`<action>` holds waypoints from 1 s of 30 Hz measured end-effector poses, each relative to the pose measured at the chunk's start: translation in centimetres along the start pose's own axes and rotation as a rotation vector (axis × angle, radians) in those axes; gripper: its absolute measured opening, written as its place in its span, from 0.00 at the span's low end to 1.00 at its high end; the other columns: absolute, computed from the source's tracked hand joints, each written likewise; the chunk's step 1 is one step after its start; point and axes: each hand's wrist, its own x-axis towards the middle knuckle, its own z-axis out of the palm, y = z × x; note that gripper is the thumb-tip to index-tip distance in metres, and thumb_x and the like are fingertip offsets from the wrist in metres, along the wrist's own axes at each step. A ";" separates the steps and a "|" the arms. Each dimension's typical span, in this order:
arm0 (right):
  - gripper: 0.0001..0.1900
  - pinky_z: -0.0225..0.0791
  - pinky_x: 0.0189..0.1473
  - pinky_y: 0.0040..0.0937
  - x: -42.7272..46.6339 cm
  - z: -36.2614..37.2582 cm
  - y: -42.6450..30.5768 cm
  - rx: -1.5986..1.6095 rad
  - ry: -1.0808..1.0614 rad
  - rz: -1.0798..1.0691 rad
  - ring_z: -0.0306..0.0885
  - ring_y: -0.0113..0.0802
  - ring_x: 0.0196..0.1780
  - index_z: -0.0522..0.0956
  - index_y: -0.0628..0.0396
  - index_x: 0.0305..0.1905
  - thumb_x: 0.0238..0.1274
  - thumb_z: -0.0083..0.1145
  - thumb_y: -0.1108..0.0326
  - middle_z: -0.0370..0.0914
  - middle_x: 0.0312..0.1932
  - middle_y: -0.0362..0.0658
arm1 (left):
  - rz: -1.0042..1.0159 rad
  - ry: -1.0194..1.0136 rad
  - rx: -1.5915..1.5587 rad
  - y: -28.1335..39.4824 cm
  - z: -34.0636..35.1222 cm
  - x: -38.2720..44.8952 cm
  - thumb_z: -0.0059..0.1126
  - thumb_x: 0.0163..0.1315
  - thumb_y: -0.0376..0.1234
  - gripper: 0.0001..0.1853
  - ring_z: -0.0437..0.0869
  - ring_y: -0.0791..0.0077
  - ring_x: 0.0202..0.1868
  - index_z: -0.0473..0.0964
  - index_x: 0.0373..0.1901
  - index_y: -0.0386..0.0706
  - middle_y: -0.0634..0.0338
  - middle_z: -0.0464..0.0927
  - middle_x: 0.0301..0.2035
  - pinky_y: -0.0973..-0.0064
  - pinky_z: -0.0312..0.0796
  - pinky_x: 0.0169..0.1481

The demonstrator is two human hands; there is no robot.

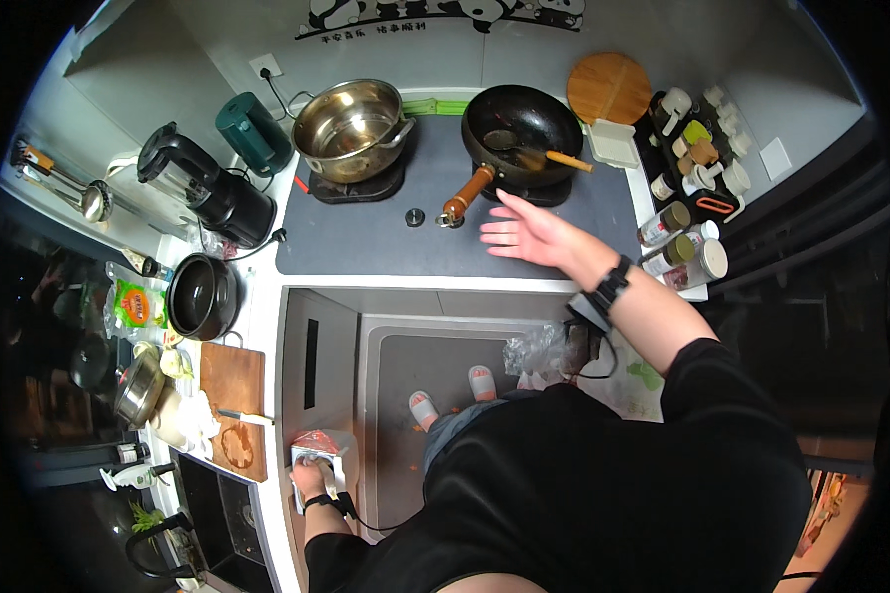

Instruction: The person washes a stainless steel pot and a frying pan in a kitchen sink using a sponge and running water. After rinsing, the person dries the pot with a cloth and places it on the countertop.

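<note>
My right hand (523,233) is raised over the hob (356,241) with its fingers apart and nothing in it, just below the wooden handle (469,196) of a black wok (523,111). A spatula or ladle with a wooden handle (569,161) lies in the wok. Low at the left, my left hand (309,476) is at the opening of a small white bin (347,452) with a red liner; its fingers are bent near something pale, and whether they grip it cannot be made out. A steel two-handled pot (352,133) stands on the left burner.
Along the left counter are a cutting board (233,370) with a knife (246,417), a black pot (202,296), a blender (230,200) and a sink (226,519). Spice jars (664,224) crowd the right end. Plastic bags (538,350) hang under the counter's edge.
</note>
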 end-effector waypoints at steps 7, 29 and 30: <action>0.23 0.79 0.56 0.43 8.9 7.0 0.0 0.570 0.056 -0.061 0.80 0.41 0.49 0.69 0.57 0.52 0.69 0.68 0.52 0.75 0.43 0.44 | 0.119 0.309 -0.410 0.6 -2.3 -7.1 0.54 0.68 0.29 0.12 0.87 0.49 0.45 0.85 0.45 0.33 0.43 0.86 0.41 0.61 0.77 0.54; 0.12 0.68 0.25 0.31 -9.1 0.3 6.9 0.022 -0.018 -0.335 0.70 0.27 0.25 0.66 0.53 0.41 0.67 0.62 0.73 0.69 0.27 0.39 | -0.327 0.076 -0.766 -8.5 -0.6 -27.3 0.48 0.74 0.26 0.11 0.84 0.73 0.38 0.81 0.45 0.32 0.56 0.83 0.36 0.73 0.79 0.42; 0.12 0.68 0.24 0.31 -11.7 -0.3 7.2 -0.071 -0.009 -0.332 0.70 0.26 0.24 0.66 0.53 0.42 0.67 0.63 0.72 0.69 0.25 0.38 | -0.312 0.039 -0.800 -7.9 -0.3 -27.1 0.48 0.74 0.26 0.10 0.84 0.73 0.37 0.81 0.45 0.33 0.57 0.84 0.36 0.73 0.79 0.42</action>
